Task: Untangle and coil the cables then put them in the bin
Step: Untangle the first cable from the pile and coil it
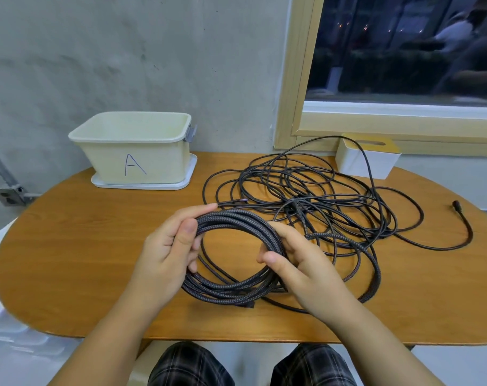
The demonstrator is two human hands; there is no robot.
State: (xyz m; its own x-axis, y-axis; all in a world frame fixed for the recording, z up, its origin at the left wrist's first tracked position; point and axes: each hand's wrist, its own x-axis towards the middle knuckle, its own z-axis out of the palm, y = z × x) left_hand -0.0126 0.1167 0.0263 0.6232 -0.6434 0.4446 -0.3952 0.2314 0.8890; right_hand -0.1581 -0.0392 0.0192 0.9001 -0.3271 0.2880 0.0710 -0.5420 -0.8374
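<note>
A coil of thick black braided cable (231,291) is held over the near middle of the wooden table (69,246). My left hand (167,252) grips the coil's left side, thumb on top. My right hand (300,263) grips its right side, fingers curled round the strands. From the coil a braided length runs right into a loose tangle of thin black cable (306,196) spread across the table's right half. One plug end (456,204) lies at the far right. The cream bin (133,157) marked "A" stands at the back left, and nothing shows inside it.
The bin sits on a white tray (142,185). A white box with a yellow lid (367,157) stands at the back right under the window sill, with a cable draped over it. A concrete wall rises behind the table. My knees are below the table's near edge.
</note>
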